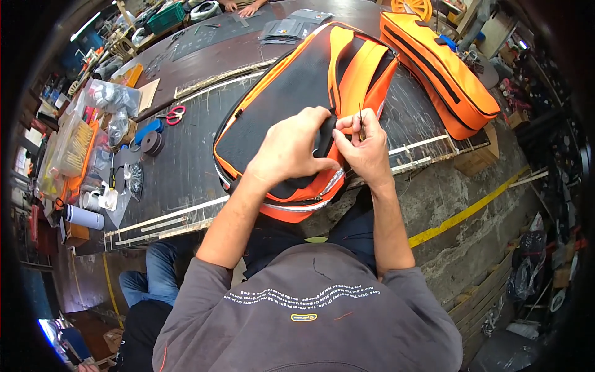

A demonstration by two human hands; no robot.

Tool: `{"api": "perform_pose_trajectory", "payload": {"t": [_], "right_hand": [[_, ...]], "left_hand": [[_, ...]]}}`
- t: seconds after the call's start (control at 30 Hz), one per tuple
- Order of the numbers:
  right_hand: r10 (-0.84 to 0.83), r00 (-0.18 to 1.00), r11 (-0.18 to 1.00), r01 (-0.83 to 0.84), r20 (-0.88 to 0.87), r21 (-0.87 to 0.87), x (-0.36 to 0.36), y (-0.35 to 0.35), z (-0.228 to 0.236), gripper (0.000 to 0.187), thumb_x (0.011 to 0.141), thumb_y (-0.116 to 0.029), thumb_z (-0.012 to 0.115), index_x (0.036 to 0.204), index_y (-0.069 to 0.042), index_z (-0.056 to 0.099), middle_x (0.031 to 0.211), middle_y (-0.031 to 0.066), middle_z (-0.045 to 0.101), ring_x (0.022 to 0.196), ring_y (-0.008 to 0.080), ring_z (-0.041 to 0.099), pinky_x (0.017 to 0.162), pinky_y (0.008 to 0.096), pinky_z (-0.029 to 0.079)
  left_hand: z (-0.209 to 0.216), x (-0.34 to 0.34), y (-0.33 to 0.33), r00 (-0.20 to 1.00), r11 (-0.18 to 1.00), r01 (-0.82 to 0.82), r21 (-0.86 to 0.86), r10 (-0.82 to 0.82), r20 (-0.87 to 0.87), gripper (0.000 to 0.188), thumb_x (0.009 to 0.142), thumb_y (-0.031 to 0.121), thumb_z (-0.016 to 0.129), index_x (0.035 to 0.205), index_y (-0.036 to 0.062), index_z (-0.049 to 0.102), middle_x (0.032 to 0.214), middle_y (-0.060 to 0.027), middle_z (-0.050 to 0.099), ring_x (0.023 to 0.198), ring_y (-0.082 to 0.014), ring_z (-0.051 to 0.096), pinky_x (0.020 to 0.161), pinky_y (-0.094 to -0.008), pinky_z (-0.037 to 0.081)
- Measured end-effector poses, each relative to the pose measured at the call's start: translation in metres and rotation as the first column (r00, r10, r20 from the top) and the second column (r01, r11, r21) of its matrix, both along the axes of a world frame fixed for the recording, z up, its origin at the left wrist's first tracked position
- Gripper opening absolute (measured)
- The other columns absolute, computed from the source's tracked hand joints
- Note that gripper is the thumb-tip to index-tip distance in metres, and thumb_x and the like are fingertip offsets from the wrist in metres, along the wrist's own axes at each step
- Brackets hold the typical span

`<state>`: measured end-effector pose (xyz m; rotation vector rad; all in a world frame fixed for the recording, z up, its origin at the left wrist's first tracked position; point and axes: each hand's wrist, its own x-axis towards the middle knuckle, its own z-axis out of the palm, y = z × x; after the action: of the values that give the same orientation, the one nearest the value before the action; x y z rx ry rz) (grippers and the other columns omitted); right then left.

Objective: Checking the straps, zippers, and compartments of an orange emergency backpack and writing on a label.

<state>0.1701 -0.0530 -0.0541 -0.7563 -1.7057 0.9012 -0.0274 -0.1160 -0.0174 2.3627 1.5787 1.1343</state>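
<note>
- The large orange-and-black fabric backpack [254, 127] lies on the dark, scuffed worktop [192, 158] at its near edge, orange straps uppermost, both hands at its lower right part.
- The left hand [286, 150] rests on the backpack, its thumb and index finger spread apart around black fabric; the other fingers are hidden, so I cannot tell how firmly they grip.
- The right hand [368, 154], just beside it, has its fingers closed in a pinch on a thin, dark, needle-like tool [362, 132] pointing away from the person.
- A long orange bag with black zips [443, 77] lies to the right of the backpack.
- Left of the backpack on the worktop are pink-handled scissors [176, 115], a round black spool [152, 143] and a white cylindrical tumbler [85, 217].
- Flat grey packages [286, 31] lie beyond the backpack; a co-worker's hands [251, 8] show at the far edge.
</note>
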Motion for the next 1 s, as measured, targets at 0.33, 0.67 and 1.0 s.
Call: {"api": "perform_pose_trajectory", "payload": {"t": [0.33,0.67,1.0], "right_hand": [[0.069,0.992,0.991,-0.080,-0.102,-0.111,0.011,0.003,-0.011,0.036,0.093,0.006,0.079,0.098,-0.007,0.047,0.097,0.0038,0.071,0.076,0.0011,0.052,0.064,0.0197,0.044],[0.109,0.926,0.937,-0.217,-0.360,-0.274,0.014,0.018,-0.029,0.039,0.092,0.008,0.081,0.100,-0.011,0.048,0.102,0.0055,0.073,0.075,-0.0003,0.053,0.068,0.0182,0.047],[0.152,0.929,0.946,-0.235,-0.336,-0.223,0.019,0.016,-0.026,0.040,0.095,0.013,0.077,0.103,-0.011,0.046,0.107,0.0073,0.074,0.076,-0.0004,0.048,0.070,0.0170,0.041]], "left_hand": [[-0.033,-0.020,0.047,0.360,0.798,0.515,-0.313,0.130,0.924,0.022,0.109,0.016,0.057,0.091,0.0061,0.065,0.071,0.0054,0.052,0.054,-0.0075,0.045,0.055,-0.0280,0.039],[-0.047,-0.026,0.059,0.374,0.673,0.561,-0.481,0.312,0.873,0.032,0.103,0.035,0.077,0.083,0.0154,0.062,0.069,0.0112,0.041,0.054,-0.0032,0.032,0.052,-0.0260,0.025],[-0.038,-0.011,0.048,0.581,0.769,0.323,-0.551,0.298,0.757,0.023,0.098,0.030,0.084,0.090,0.0127,0.070,0.072,0.0084,0.051,0.060,-0.0051,0.044,0.056,-0.0255,0.035]]}}
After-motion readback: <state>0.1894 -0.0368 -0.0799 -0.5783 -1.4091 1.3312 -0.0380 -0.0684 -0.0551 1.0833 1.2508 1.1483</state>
